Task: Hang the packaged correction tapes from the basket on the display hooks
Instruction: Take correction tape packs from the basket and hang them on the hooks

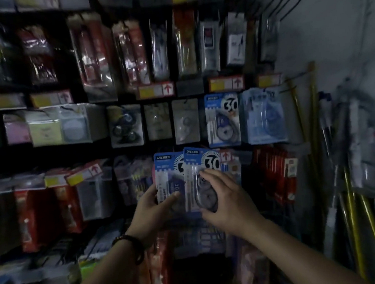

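The left hand (152,209) grips the left pack (167,177), the right hand (227,197) the right pack (197,163); lift one at a time toward the hung packs (222,119) at one o'clock, hole squared.

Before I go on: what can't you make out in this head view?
All head view.
Basket: outside the frame.
Hook above the hanging 30 pack: lost in dark blur.
Rear held pack: partly covered by front held pack and left hand.
Front held pack's lower half: under right hand.
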Tool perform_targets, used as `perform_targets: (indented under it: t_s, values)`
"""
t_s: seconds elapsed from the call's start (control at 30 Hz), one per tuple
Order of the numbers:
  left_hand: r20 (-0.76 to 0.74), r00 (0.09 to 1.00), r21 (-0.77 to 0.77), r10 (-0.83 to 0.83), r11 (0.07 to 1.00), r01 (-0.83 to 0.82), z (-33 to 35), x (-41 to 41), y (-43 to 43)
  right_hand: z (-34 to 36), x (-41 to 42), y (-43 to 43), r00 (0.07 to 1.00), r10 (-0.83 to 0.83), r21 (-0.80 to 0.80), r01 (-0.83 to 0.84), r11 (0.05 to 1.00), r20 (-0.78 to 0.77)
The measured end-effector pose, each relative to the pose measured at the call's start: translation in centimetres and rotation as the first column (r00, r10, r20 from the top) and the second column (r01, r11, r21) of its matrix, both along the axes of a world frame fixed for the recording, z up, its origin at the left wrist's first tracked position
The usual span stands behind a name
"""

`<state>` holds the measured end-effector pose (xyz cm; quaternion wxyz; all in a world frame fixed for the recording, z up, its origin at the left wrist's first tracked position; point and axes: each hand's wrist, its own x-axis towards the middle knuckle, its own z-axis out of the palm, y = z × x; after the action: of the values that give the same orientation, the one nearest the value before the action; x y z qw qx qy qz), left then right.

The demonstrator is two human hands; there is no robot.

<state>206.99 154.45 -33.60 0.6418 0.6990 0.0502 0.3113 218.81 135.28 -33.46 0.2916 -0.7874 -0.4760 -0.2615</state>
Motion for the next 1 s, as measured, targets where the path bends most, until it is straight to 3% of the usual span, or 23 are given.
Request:
perform_targets:
  t_s: [0.17, 0.47, 0.67, 1.0]
  values:
    - [-0.002, 0.999, -0.141, -0.038, 0.989, 0.037, 4.0, 1.4, 1.5, 6.5, 4.1, -0.8, 0.984, -0.126, -0.012, 0.129, 0.992, 0.127]
    - [0.033, 0.998, -0.04, -0.061, 0.997, 0.063, 7.5, 4.1, 2.5, 12.7, 9.7, -0.8, 0.925, -0.329, 0.045, 0.327, 0.944, 0.191]
    - [0.034, 0.995, -0.001, -0.091, 0.996, 0.091, 7.5, 4.7, 2.7, 13.3, 10.7, 0.1, 0.89, -0.355, -0.008, 0.372, 0.928, 0.285]
    - [0.039, 0.99, 0.026, -0.134, 0.991, 0.133, 8.1, 5.5, 1.7, 13.8, 12.2, 0.8, 0.906, -0.361, -0.077, 0.385, 0.92, 0.22]
